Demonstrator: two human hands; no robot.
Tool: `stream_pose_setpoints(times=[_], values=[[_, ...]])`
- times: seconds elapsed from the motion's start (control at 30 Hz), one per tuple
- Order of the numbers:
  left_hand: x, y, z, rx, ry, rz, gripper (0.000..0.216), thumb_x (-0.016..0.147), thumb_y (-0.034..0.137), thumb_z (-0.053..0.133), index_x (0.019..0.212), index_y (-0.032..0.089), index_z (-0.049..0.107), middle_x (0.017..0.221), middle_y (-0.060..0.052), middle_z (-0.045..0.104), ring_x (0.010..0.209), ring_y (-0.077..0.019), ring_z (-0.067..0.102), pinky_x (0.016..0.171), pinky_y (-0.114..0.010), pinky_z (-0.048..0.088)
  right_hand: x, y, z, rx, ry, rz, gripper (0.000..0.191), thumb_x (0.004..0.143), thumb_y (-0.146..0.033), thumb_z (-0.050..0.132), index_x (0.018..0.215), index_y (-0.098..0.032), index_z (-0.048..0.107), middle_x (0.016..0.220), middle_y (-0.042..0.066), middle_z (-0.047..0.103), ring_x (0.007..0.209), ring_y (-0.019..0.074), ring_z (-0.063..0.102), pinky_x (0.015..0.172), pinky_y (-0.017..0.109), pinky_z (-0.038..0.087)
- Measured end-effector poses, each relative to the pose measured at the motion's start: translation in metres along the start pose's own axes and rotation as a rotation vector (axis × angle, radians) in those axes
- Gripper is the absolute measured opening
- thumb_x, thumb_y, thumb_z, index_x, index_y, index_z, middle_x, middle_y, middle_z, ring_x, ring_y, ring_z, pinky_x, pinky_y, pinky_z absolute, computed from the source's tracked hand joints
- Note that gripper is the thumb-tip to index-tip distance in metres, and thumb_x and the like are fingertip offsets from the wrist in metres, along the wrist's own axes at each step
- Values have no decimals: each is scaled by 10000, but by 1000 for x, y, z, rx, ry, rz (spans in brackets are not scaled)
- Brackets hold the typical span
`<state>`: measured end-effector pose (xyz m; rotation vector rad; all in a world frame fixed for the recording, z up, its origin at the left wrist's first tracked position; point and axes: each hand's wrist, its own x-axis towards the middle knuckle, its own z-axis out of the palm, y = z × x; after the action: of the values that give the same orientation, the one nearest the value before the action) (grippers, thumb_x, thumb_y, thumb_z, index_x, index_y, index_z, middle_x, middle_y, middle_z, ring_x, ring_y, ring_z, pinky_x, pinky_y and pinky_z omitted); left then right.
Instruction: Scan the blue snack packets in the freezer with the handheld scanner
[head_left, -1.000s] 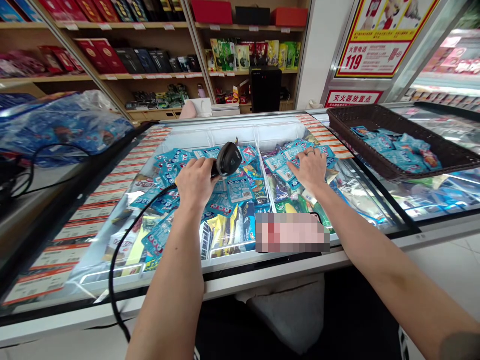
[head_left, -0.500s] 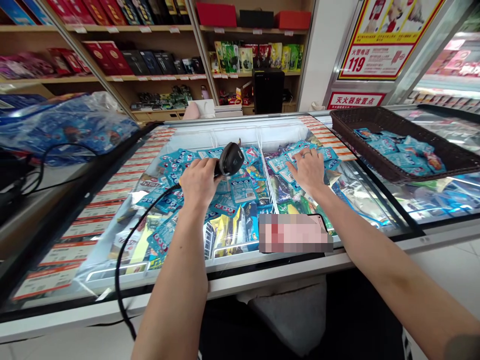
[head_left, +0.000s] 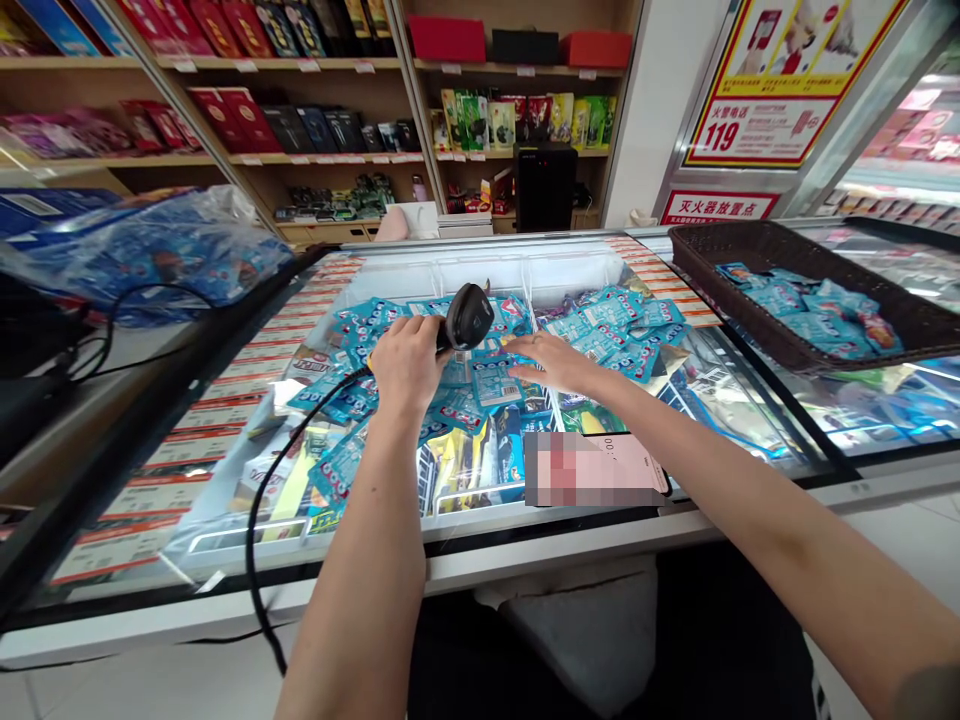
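My left hand (head_left: 407, 362) is wrapped around the handle of a black barcode scanner (head_left: 469, 318), its head angled over the packets. My right hand (head_left: 553, 362) hovers palm-down with fingers stretched apart, reaching left to a blue packet (head_left: 496, 386) in the left pile. Whether its fingertips touch that packet I cannot tell. Many small blue packets lie loosely spread on the glass top of a chest freezer, with another pile of packets (head_left: 611, 325) on the right. A black cable (head_left: 259, 520) hangs from the scanner.
A phone (head_left: 600, 470) lies at the freezer's front edge (head_left: 480, 575). To the right stands a brown wicker basket (head_left: 810, 345) with more blue packets. Bulging plastic bags (head_left: 172, 250) sit at left. Behind are stocked shelves (head_left: 322, 155).
My right hand has moved left from the right pile to the left pile, leaving several packets there. My left hand still grips the scanner. The view has shifted slightly.
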<state>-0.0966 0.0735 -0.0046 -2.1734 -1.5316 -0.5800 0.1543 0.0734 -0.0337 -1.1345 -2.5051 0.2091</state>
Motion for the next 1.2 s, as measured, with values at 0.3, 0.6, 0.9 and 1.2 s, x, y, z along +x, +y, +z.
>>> stream_pose_setpoints(times=[0.3,0.6,0.9,1.2], values=[[0,4,-1,-26,-9,23,317,849,307,625,1151,215,604,1046,-125,685,1048,-326,592,829,-409,444,0,10,-3,89,79,275,565,775,-463,760,1238,-161,644,1192,121,657,1096,267,600,943,390,462],[2,22,2,-39,-32,142,309,851,306,628,1141,203,610,999,-109,681,1029,-315,593,788,-393,434,-51,77,-20,541,619,612,256,782,-400,658,948,-220,584,845,28,690,636,205,652,601,382,551],[2,42,8,-71,-82,315,307,841,285,652,1132,199,611,992,-93,684,1015,-292,603,768,-375,439,-52,83,-7,808,737,541,337,695,-454,742,882,-262,539,828,10,682,574,197,646,527,388,569],[2,54,11,-64,-71,380,300,846,288,649,1125,180,619,967,-96,690,989,-287,611,745,-376,431,-53,84,-5,793,733,595,321,714,-444,718,884,-250,527,792,0,674,544,188,640,547,381,558]])
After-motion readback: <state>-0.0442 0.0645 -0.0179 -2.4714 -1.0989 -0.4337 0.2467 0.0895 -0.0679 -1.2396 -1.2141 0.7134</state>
